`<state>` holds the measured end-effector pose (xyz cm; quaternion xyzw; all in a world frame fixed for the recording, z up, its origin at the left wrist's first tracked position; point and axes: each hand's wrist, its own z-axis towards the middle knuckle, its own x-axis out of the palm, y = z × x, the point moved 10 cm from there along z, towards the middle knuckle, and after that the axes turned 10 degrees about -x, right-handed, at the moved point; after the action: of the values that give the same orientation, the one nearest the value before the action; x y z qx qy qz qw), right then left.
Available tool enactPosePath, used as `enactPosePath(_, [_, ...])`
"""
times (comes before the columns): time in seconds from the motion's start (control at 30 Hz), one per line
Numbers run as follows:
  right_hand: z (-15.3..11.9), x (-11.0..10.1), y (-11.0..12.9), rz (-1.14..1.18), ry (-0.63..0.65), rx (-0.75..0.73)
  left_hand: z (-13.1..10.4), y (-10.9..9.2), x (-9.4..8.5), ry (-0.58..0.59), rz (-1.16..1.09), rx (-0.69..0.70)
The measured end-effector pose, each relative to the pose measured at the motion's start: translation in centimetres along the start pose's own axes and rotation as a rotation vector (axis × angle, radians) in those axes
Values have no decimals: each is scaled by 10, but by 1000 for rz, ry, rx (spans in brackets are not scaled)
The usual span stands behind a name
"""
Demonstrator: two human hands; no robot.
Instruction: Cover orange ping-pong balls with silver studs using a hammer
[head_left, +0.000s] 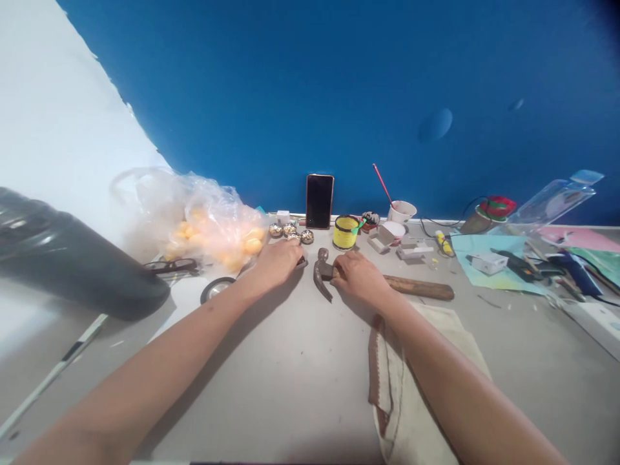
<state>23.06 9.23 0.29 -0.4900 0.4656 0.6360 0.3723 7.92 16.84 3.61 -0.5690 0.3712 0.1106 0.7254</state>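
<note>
A claw hammer (419,287) lies on the grey table, its metal head to the left and its wooden handle to the right. My right hand (356,271) has its fingers curled over the handle close to the head. To the left of the hammer head, my left hand (282,260) is closed over a small dark object, mostly hidden under the fingers. Several shiny patterned balls (307,236) sit just beyond my left hand. Behind them a phone (320,201) stands upright against the blue wall.
A yellow tin (344,234) and a white cup (402,211) stand at the back. A plastic bag of orange balls (217,226) and a dark cylinder (72,258) are left. A folded cloth (436,368) lies under my right forearm; tools (518,265) and paper lie right.
</note>
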Motion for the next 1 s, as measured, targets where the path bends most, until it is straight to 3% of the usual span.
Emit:
enactPosePath(0.17, [0, -2, 2, 1, 13, 5, -2, -13, 7, 21, 431, 165])
enactPosePath(0.33, [0, -3, 3, -2, 1, -3, 0, -1, -2, 30, 511, 20])
enactPosePath(0.5, [-1, 0, -1, 6, 6, -4, -3, 1, -18, -15, 192, -61])
enactPosePath(0.6, [-2, -12, 7, 75, -94, -37, -16, 2, -21, -1, -68, -173])
enactPosePath(0.73, [-9, -39, 37, 427, -360, -159, -48, 11, -8, 71, -417, -396])
enactPosePath(0.87, [-13, -39, 63, 642, -350, -224, -71, 18, 13, 148, -686, -499])
enactPosePath(1.0, [-15, -36, 64, 688, -337, -188, -78, 18, 28, 210, -798, -524])
